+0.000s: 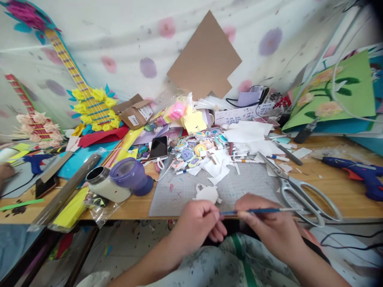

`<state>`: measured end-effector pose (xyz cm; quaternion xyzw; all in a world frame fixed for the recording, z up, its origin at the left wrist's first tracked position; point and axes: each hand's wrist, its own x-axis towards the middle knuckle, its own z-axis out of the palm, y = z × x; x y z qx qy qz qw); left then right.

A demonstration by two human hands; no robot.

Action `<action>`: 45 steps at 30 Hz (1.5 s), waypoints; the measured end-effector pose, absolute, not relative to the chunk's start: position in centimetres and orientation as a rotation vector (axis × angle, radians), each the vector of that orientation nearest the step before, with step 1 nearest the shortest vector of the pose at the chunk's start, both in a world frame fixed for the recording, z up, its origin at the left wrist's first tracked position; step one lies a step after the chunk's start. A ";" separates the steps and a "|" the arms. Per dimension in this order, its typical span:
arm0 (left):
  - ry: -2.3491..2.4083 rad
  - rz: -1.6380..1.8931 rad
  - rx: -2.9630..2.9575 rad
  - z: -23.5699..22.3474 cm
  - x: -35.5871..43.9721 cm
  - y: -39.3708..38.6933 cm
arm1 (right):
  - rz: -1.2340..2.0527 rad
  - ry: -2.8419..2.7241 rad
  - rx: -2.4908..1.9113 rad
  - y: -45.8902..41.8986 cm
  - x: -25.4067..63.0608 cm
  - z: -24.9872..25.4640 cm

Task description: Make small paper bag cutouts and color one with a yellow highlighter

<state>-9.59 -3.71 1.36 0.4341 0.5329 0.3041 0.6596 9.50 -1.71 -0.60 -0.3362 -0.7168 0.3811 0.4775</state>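
Observation:
My right hand (266, 227) is closed around a thin blue stick with a pale end, like a slim paintbrush (263, 210), lying nearly level across the fingers. Its left end reaches the fingertips of my left hand (199, 225). The thumb and forefinger of that hand are pressed together there, the other fingers curled; what they pinch is hidden. Just beyond my hands, a white paper cutout (207, 193) with a loop at one side rests on the grey cutting mat (176, 195). Large grey-handled scissors (295, 191) lie to the right of the mat, near my right hand.
Small painted cutouts and white paper scraps (217, 165) are heaped behind the mat. A purple cup (131, 175), a white jar (110, 187) and a phone (158, 147) stand or lie left. At right is a blue glue gun (356, 171). Another person's hand (6, 171) shows far left.

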 end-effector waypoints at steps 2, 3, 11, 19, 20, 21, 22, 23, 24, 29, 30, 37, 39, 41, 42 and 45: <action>1.201 0.572 0.984 0.1 -10.1 -4.8 | 0.995 -1.880 -0.632 -2.6 9.3 -1.0; 1.208 0.520 0.979 -0.6 -10.5 -5.3 | 1.015 -1.922 -0.551 -3.1 9.1 -1.0; 1.499 0.349 0.956 -4.4 -18.6 -7.9 | 0.726 -1.683 -0.790 -1.3 10.7 -0.3; 1.656 0.316 1.095 -5.4 -22.3 -8.7 | 0.631 -1.481 -1.199 1.5 11.2 -6.3; 1.642 0.293 1.127 -5.5 -22.1 -8.6 | 0.641 -1.499 -1.196 1.4 11.1 -6.4; 1.624 0.269 1.166 -5.4 -21.8 -8.5 | 0.650 -1.514 -1.193 1.3 11.1 -6.4; 1.604 0.246 1.210 -5.2 -21.6 -8.4 | 0.657 -1.523 -1.193 1.3 11.1 -6.3; 1.581 0.224 1.260 -4.8 -21.5 -8.2 | 0.663 -1.526 -1.195 1.2 11.1 -6.2; 1.557 0.203 1.311 -4.2 -21.4 -8.1 | 0.667 -1.525 -1.200 1.2 11.2 -6.1; 1.311 0.208 1.653 0.4 -21.9 -7.2 | 0.675 -1.522 -1.229 1.6 11.2 -6.1; 1.263 0.214 1.712 1.1 -21.9 -6.8 | 0.673 -1.518 -1.236 1.7 11.2 -6.2; 1.704 0.624 1.660 1.2 -20.2 -3.5 | 0.710 -1.470 -1.266 2.0 11.3 -6.5; 1.788 0.714 1.676 0.0 -19.9 -3.1 | 0.718 -1.456 -1.264 1.9 11.3 -6.5; 1.861 0.814 1.696 -1.1 -19.9 -3.0 | 0.718 -1.445 -1.265 1.9 11.2 -6.4; 1.888 0.860 1.713 -1.6 -20.0 -3.1 | 0.717 -1.442 -1.266 1.8 11.2 -6.4; 1.923 0.948 1.783 -2.4 -20.1 -3.3 | 0.715 -1.442 -1.269 1.8 11.2 -6.3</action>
